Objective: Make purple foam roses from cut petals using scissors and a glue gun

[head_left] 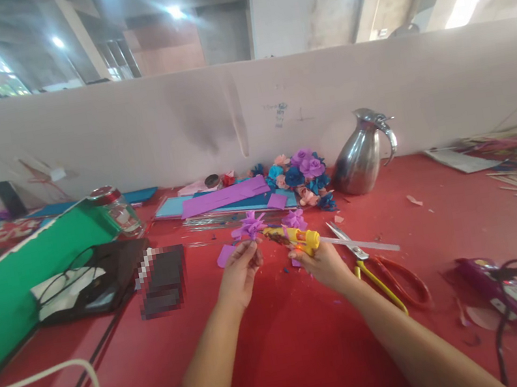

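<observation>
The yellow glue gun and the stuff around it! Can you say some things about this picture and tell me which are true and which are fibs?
1. The right hand holds the yellow glue gun. True.
2. The left hand holds a green flower. False: it holds a purple flower.
3. The metal jug stands upright on the red table. True.
4. The scissors lie to the left of both hands. False: they lie to the right of both.
5. The flower pile has blue, purple and pink flowers in it. True.
</observation>
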### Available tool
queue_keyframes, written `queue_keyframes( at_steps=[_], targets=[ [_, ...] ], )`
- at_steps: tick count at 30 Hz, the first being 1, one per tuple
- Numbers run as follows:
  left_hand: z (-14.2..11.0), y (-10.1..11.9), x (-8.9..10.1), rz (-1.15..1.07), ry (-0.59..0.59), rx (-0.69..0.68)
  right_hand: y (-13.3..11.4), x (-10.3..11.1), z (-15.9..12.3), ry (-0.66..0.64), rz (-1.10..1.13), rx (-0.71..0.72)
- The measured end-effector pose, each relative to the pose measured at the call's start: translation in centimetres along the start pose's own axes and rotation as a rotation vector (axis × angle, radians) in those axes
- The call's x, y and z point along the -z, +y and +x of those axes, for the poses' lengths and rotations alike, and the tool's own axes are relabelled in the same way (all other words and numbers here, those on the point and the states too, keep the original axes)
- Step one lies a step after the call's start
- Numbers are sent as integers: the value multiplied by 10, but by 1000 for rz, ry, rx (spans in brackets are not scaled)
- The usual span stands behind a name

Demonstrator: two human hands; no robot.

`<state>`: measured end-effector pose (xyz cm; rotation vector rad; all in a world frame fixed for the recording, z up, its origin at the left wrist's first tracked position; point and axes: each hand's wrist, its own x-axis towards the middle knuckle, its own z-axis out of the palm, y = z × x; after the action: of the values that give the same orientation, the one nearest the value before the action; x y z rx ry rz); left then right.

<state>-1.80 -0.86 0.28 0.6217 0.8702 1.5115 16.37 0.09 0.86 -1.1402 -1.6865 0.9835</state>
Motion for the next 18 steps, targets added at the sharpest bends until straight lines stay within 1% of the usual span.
queue_keyframes(
  at_steps=[5, 9, 13, 18],
  targets=[
    [0, 0, 1, 2, -6, -1, 0, 0, 0, 6, 50, 9],
    [-1, 0, 1, -25, 10, -1, 3, 0, 0, -11, 18, -34],
    [-1, 1, 0, -48, 18, -2, 5, 0, -1, -27, -14, -34],
    [-2, 2, -2, -26, 17, -2, 5, -1, -1, -34, -36, -42]
  ],
)
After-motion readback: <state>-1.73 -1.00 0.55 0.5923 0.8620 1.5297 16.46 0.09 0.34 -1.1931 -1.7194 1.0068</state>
